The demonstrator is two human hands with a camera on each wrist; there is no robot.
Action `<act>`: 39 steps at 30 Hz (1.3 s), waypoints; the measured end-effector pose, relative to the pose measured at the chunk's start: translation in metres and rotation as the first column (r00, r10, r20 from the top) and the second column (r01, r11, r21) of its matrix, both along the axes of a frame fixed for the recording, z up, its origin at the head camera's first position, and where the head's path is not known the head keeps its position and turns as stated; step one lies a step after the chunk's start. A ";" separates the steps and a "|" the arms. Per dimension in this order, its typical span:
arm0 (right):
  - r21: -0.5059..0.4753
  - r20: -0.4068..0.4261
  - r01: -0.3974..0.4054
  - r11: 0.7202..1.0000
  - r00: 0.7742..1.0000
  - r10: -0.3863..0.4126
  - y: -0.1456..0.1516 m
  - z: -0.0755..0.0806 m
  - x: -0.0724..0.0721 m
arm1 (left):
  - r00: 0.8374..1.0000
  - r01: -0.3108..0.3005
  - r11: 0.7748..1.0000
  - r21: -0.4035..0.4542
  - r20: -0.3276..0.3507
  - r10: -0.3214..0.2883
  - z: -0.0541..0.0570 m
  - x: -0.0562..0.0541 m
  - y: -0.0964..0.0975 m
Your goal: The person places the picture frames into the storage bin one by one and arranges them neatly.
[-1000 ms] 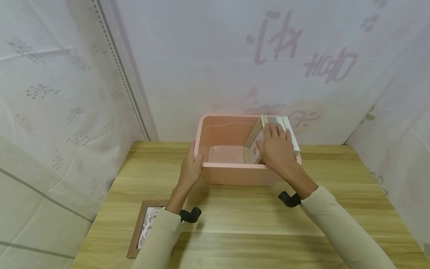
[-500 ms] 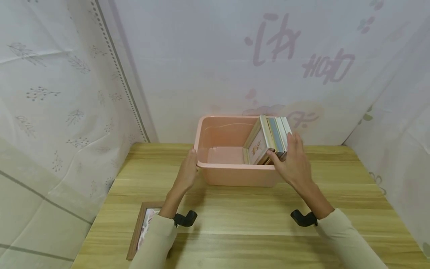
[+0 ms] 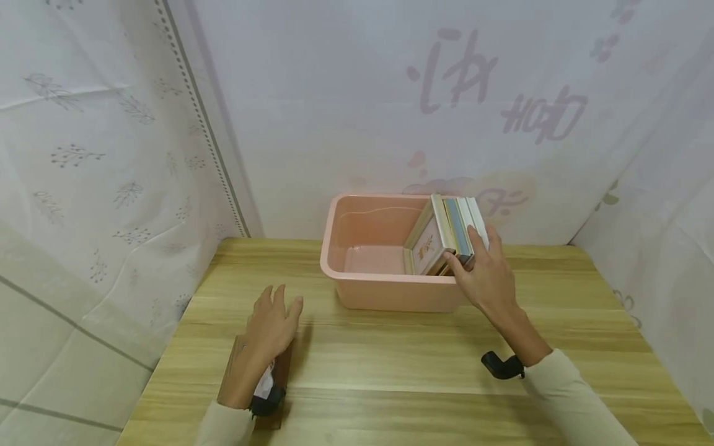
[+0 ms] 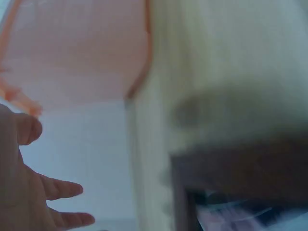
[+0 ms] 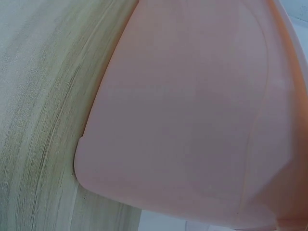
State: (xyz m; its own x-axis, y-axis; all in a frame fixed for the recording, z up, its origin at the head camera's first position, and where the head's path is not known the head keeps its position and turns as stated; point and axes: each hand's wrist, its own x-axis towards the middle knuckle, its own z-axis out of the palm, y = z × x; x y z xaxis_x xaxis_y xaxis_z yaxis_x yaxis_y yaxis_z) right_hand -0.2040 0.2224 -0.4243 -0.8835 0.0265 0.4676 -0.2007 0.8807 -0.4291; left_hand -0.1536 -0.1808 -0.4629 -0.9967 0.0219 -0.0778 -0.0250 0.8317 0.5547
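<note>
A pink plastic bin (image 3: pixel 390 295) stands near the back of the table. Several picture frames (image 3: pixel 436 232) lean side by side at its right end, the leftmost showing a small animal print. My right hand (image 3: pixel 489 280) holds their near corner, thumb in front and fingers over the white ones; its fingers do not show in the right wrist view, where the bin's outer wall (image 5: pixel 192 110) fills most of the picture. Fingers spread, my left hand (image 3: pixel 272 327) is above a brown picture frame (image 3: pixel 283 375), which it partly covers. That frame's dark border (image 4: pixel 240 168) is blurred in the left wrist view.
The wooden table (image 3: pixel 390 384) extends around the bin on the left, front and right. A pale printed curtain (image 3: pixel 334 124) hangs close behind the bin, with more patterned cloth (image 3: pixel 100 204) along the left side.
My left hand has left the bin's left rim and moved down and left over the brown picture frame. My right hand has shifted from on top of the stacked frames to their near right corner.
</note>
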 end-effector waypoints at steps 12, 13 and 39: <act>0.009 -0.010 0.005 1.000 1.000 -0.005 0.001 0.001 -0.001 | 0.989 -0.002 0.942 -0.336 0.139 0.052 -0.023 0.038 -0.022; 0.009 -0.009 0.005 1.000 1.000 -0.005 0.001 0.001 -0.001 | 0.987 0.005 0.940 -0.342 0.151 0.050 -0.024 0.039 -0.021; -0.032 0.030 -0.006 0.999 1.000 0.007 0.000 0.001 0.001 | 0.984 -0.007 0.963 -0.269 0.171 0.054 -0.028 0.035 -0.022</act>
State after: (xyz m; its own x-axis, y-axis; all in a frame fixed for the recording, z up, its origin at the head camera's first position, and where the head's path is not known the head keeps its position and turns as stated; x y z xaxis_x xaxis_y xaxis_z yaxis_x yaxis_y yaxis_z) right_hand -0.2028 0.2223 -0.4233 -0.8972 0.0352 0.4401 -0.1930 0.8653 -0.4626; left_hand -0.1190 -0.2025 -0.4905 -0.9668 -0.0535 -0.2497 -0.1293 0.9458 0.2980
